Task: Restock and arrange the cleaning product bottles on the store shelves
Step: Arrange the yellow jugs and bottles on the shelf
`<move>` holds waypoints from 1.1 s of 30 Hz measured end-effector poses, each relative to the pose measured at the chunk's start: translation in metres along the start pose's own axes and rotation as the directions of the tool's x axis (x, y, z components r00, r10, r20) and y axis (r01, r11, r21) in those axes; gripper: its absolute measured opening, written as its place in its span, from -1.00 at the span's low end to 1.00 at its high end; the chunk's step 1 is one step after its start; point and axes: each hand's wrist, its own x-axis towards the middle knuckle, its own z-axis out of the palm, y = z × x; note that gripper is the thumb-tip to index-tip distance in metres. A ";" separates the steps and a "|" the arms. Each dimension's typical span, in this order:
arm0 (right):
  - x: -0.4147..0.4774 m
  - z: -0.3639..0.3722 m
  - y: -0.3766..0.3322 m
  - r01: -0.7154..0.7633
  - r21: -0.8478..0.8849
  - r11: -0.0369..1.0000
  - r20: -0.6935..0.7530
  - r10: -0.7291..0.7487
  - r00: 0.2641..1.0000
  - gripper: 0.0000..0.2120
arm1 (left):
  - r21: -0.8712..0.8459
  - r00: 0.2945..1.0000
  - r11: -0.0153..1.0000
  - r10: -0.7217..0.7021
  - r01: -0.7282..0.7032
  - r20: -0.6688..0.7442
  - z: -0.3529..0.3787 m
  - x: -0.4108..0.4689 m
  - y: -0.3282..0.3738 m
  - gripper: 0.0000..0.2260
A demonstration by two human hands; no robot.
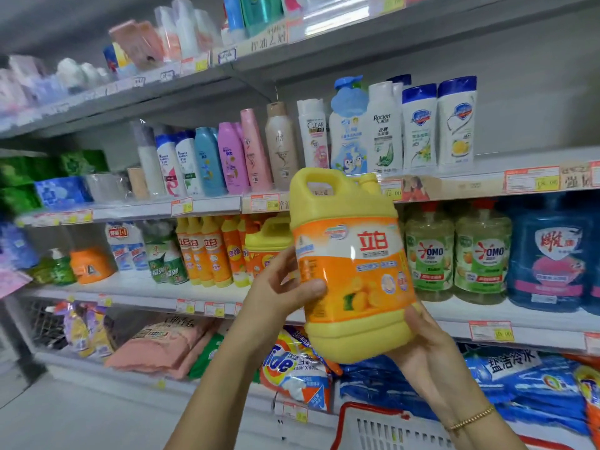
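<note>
Red "立白" on yellow jug; "OMO" on green bottles; "CLEAR" on white shampoo bottle; "Tide" on orange bag; "盐洁冷水" on blue bag; "12.00" on price tag.

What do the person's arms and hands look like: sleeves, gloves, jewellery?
No sleeves or gloves show on either arm. A thin gold beaded bracelet circles the wrist of the right hand. The left hand shows no ring or watch.
</note>
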 end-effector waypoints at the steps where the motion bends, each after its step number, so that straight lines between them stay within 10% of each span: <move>1: -0.001 -0.001 0.001 -0.035 0.082 0.996 0.011 0.034 0.999 -0.15 | -0.030 0.998 0.999 0.021 -0.020 0.055 -0.003 0.000 0.002 -0.17; 10: -0.008 0.022 0.034 -0.319 0.192 0.928 0.265 0.264 0.927 -0.47 | -0.291 0.980 0.951 -0.049 0.104 0.190 -0.008 0.011 -0.042 -0.50; 22: -0.008 0.016 0.036 -0.542 0.239 0.806 0.295 0.472 0.831 -0.34 | -0.307 0.989 0.943 -0.145 0.128 -0.035 -0.013 0.009 -0.039 -0.20; 27: -0.010 0.014 0.004 -0.356 -0.201 0.913 0.093 0.380 0.920 -0.30 | -0.251 0.964 0.954 -0.208 0.163 -0.165 -0.013 0.008 -0.027 -0.47; 33: -0.013 0.049 -0.002 -0.179 -0.773 0.608 -0.138 0.113 0.984 -0.50 | -0.202 0.866 0.898 -0.433 0.390 -0.251 -0.017 0.006 -0.025 -0.42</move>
